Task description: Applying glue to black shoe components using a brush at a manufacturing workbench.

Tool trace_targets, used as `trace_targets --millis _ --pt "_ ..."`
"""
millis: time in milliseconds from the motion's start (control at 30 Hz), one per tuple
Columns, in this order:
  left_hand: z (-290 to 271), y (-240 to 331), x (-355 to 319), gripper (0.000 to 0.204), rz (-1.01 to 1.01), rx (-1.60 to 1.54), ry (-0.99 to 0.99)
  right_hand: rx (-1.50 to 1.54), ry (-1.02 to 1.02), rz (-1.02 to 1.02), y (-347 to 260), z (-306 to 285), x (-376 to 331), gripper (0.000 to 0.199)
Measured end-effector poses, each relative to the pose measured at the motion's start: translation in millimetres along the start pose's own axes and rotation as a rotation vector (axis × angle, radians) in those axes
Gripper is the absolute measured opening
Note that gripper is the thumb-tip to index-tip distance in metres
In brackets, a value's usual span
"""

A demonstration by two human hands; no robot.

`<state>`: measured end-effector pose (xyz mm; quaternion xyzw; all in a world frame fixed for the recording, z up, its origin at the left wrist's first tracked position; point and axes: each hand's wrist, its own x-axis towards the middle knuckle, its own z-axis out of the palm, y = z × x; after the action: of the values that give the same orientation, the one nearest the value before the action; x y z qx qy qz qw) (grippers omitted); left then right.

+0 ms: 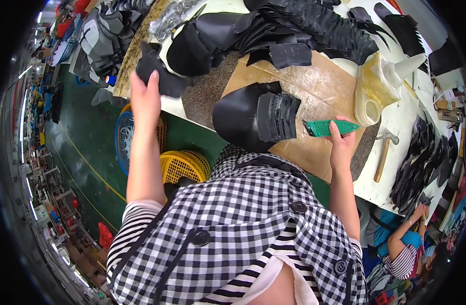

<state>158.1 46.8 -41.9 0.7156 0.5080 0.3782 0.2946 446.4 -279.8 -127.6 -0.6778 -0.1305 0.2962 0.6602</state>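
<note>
At the table's left edge my left hand (146, 99) is closed on dark leather pieces (161, 76), thumb on top. My right hand (340, 145) pinches a flat green textured strip (322, 128) with a dark, wet-looking end. That end points left, toward a fanned stack of black leather pieces (238, 116) at the table's near edge, and a small gap lies between them. The stack's overlapping right edges look shiny and smeared. Beneath it is a stained brown cardboard sheet (314, 84). A yellowed plastic bottle (369, 89) with a pale spout stands just beyond my right hand.
More black leather pieces (294, 25) are heaped along the far side. A hammer (382, 157) lies to the right, near dark cut pieces (421, 162). Yellow baskets (184, 165) stand below the table's left edge. Another person (405, 244) works at the lower right.
</note>
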Motion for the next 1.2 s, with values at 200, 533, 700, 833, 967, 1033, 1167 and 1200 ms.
trace_targets --millis 200,533,700,833,967,1033,1167,1200 --pt "66.3 59.5 -106.7 0.038 0.058 0.081 -0.654 0.000 0.017 0.002 3.7 8.1 -5.0 0.027" --pt "134.9 16.7 -123.5 0.054 -0.135 0.066 -0.883 0.022 -0.085 -0.076 1.7 32.5 -8.8 0.029" --pt "133.2 22.8 -122.3 0.048 0.027 0.131 -0.912 0.024 -0.160 -0.138 6.7 67.9 1.0 0.028" --pt "137.6 21.7 -130.4 0.048 -0.037 0.155 -0.914 -0.504 -0.188 -0.417 4.4 99.4 7.9 0.017" --pt "135.7 14.4 -130.5 0.057 0.007 0.079 -0.924 -0.655 -0.311 -0.635 -5.2 102.4 4.0 0.019" --pt "134.7 11.3 -129.8 0.059 -0.056 0.063 -0.948 -0.615 -0.378 -0.527 -8.9 100.7 3.7 0.019" --pt "136.0 8.6 -130.7 0.059 -0.110 0.009 -0.935 -0.476 -0.261 -0.542 -7.6 103.7 10.3 0.017" --pt "136.3 8.6 -131.3 0.059 -0.091 0.007 -0.913 -0.477 -0.268 -0.508 -5.5 104.4 10.8 0.017"
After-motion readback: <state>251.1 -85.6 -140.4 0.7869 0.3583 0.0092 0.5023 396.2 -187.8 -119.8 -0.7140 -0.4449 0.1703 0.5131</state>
